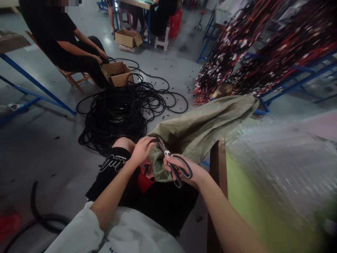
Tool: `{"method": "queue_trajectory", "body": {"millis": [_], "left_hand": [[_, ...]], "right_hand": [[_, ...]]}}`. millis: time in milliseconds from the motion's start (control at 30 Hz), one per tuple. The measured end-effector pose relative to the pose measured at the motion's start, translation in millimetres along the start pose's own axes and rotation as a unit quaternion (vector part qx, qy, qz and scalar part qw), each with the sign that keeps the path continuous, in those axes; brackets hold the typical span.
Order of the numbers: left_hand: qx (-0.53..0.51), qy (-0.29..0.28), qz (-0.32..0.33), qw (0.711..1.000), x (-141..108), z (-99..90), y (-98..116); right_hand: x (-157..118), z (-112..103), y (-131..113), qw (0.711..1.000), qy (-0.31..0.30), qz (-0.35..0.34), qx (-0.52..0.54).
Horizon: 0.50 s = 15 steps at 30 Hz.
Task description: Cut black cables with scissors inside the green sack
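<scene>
Forearms reach out from the bottom of the view, both bare, meeting over your lap. Your right hand has its fingers threaded through the black handles of one pair of scissors and closed on them, the wrist bent inward so the blades point up and left toward your other hand. Your left hand is curled with fingers together, pinching the bunched end of the sack right where the scissor tips meet it.

Count one sack: olive-green woven cloth, wrinkled and slack, draped from the corner of the workbench on your right down to your lap, its lower end gathered into a knot-like wad between your hands. The bench edge is yellow-green and carries one sheet of clear bubble wrap.

On the grey floor ahead lies one big heap of black cable, loosely coiled. Beyond it are two open cardboard boxes, the nearer box beside a seated person in dark clothes, whose hands rest at its rim. To the upper right, bundles of red-and-black wires hang over a blue frame.
</scene>
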<state>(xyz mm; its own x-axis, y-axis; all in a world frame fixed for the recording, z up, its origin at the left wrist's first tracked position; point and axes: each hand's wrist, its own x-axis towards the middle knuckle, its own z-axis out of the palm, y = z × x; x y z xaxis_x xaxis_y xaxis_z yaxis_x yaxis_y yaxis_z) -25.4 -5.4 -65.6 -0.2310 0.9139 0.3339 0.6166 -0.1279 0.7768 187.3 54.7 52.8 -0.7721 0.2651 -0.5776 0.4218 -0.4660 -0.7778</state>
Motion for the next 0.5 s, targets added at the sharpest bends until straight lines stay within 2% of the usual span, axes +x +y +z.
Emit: {"method": "queue_trajectory", "body": {"millis": [200, 500], "left_hand": [[-0.012, 0.027, 0.009, 1.0, 0.6, -7.8, -8.6], [-0.006, 0.031, 0.025, 0.999, 3.0, -15.7, -3.5]], "right_hand": [[-6.1, -5.7, 0.5, 0.997, -0.036, 0.006, 0.064], [-9.9, -8.6, -0.1, 0.987, -0.099, 0.0, 0.128]]}}
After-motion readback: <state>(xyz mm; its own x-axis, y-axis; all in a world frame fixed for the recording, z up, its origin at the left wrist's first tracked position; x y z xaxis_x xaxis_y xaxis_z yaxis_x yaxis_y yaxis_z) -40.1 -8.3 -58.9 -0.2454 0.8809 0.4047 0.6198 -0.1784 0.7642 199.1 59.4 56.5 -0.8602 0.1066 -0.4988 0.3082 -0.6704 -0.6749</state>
